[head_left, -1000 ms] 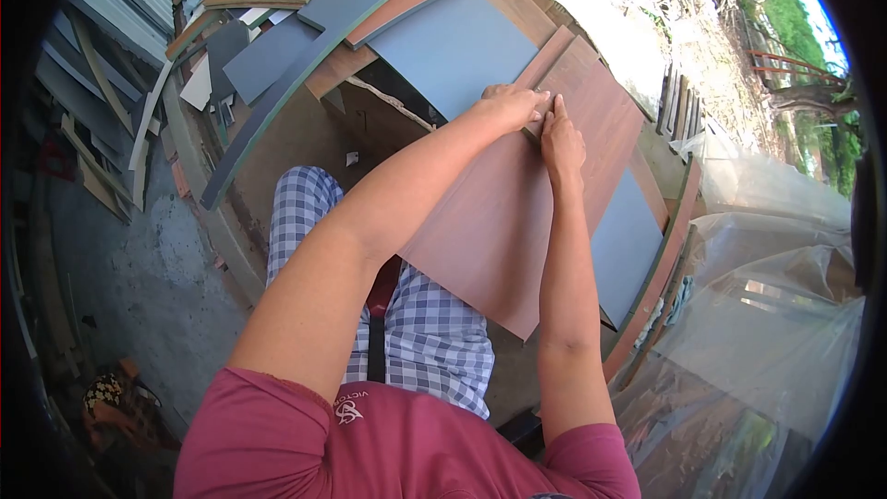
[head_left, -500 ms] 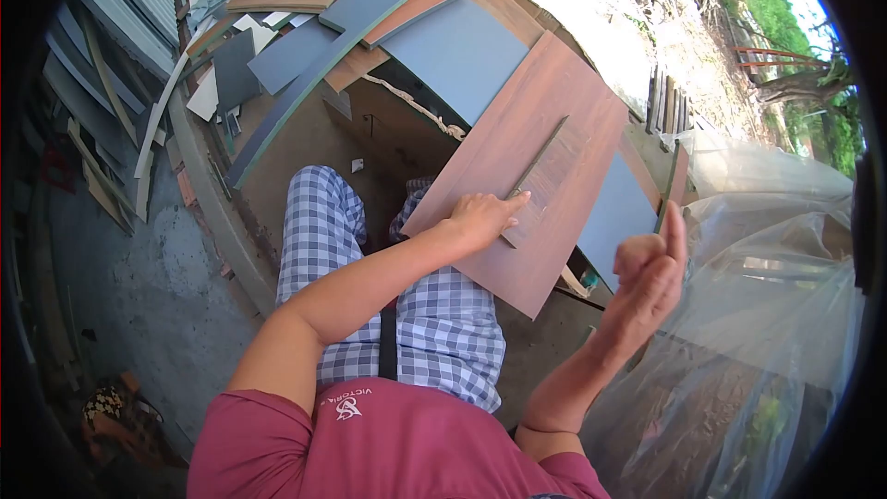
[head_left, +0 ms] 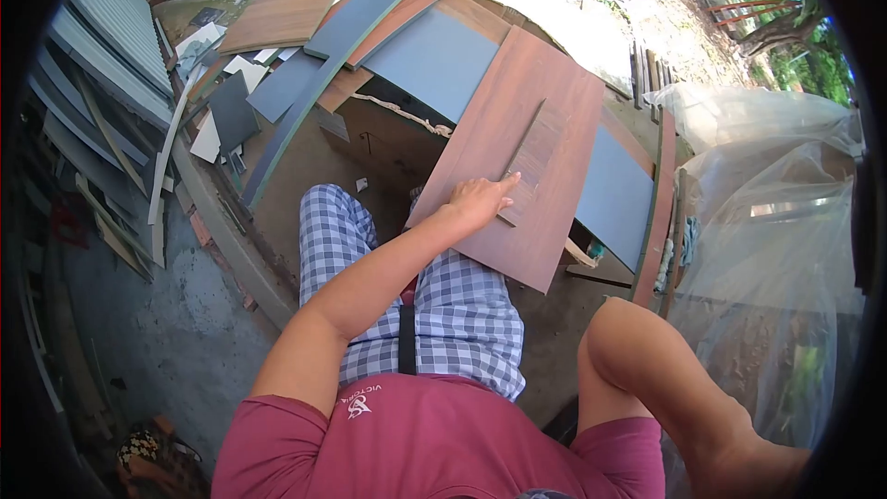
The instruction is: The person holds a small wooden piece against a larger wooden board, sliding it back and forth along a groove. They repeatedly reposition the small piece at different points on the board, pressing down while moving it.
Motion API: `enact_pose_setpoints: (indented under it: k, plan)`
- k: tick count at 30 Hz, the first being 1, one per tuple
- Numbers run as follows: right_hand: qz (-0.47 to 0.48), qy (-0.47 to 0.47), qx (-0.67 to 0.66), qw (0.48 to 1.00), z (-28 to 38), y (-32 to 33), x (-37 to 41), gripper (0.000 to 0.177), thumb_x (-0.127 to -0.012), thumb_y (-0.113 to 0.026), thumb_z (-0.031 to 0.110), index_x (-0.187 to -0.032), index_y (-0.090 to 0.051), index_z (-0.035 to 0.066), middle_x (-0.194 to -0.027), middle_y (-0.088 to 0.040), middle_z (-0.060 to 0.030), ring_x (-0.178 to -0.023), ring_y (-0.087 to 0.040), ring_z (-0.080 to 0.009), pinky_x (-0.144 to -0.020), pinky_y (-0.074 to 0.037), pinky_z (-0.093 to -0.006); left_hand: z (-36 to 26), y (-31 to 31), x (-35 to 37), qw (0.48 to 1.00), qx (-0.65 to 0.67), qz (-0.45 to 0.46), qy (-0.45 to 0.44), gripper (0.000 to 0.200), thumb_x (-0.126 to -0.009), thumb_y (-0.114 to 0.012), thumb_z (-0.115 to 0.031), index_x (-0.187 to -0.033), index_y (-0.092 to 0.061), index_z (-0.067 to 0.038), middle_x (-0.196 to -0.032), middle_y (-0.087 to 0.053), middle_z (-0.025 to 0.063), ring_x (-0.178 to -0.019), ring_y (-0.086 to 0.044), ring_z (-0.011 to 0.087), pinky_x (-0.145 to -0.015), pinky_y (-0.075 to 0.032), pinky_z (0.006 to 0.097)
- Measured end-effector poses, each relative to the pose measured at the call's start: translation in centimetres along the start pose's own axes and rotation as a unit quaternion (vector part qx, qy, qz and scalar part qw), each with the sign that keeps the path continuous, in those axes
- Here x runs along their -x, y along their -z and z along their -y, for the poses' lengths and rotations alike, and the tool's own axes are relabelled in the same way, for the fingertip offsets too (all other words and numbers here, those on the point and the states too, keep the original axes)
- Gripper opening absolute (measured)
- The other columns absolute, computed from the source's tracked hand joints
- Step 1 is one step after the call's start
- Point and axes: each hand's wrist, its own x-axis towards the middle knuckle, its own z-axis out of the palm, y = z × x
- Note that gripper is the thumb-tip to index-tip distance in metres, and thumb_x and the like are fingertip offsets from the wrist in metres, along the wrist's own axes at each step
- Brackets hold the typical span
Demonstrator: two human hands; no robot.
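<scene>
My left hand [head_left: 482, 201] rests on a narrow wood-grain piece of board [head_left: 539, 150], its fingers stretched over the near half. This piece lies flat on a larger reddish-brown laminated panel [head_left: 471, 152], whose near edge sits over my lap. At the lower right, my right arm is bent with the elbow raised, and the forearm runs off toward the dark rim of the picture. The right hand itself is out of sight.
Beneath the panel lies a grey-blue board [head_left: 614, 194]. Several offcuts and long boards [head_left: 365, 14] are heaped at the back left. Grey corrugated sheets [head_left: 111, 28] stand at far left. Clear plastic sheeting [head_left: 758, 249] drapes the right side.
My right hand has swung from beside the panel down and right, out of view. The left hand stays on the narrow piece. The view has shifted slightly.
</scene>
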Motion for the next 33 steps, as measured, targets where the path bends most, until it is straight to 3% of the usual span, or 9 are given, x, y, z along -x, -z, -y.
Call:
enact_pose_setpoints:
  k: [22,29,33]
  plan:
    - [-0.025,-0.014,0.014,0.999,0.4,1.3,0.6,0.020,-0.086,-0.048,0.036,-0.096,-0.049,0.019,-0.070,-0.039,0.0042,-0.062,-0.039,-0.0083,-0.065,-0.033,-0.0301,-0.1,0.3,0.1,1.000,-0.016,0.000,0.000,0.050,-0.087,-0.052,-0.030,-0.133,-0.037,-0.021,-0.086,-0.062,0.0211,-0.082,-0.060,0.0378,-0.073,-0.046,0.0472]
    - [-0.038,-0.023,-0.003,0.999,0.3,0.8,1.2,0.021,-0.086,-0.048,0.036,-0.097,-0.049,0.019,-0.072,-0.039,0.0036,-0.063,-0.039,-0.0088,-0.066,-0.033,-0.0304,-0.5,0.3,0.2,0.999,-0.016,0.015,0.039,0.050,-0.087,-0.052,-0.031,-0.133,-0.037,-0.021,-0.086,-0.063,0.0195,-0.082,-0.060,0.0371,-0.072,-0.046,0.0470]
    - [-0.053,-0.034,-0.033,0.997,0.1,0.3,1.9,0.021,-0.086,-0.048,0.036,-0.098,-0.049,0.019,-0.073,-0.040,0.0032,-0.064,-0.039,-0.0091,-0.066,-0.033,-0.0305,-0.2,-0.2,0.0,1.000,-0.010,-0.006,0.011,0.049,-0.087,-0.051,-0.031,-0.133,-0.037,-0.021,-0.087,-0.063,0.0182,-0.085,-0.060,0.0364,-0.073,-0.046,0.0467]
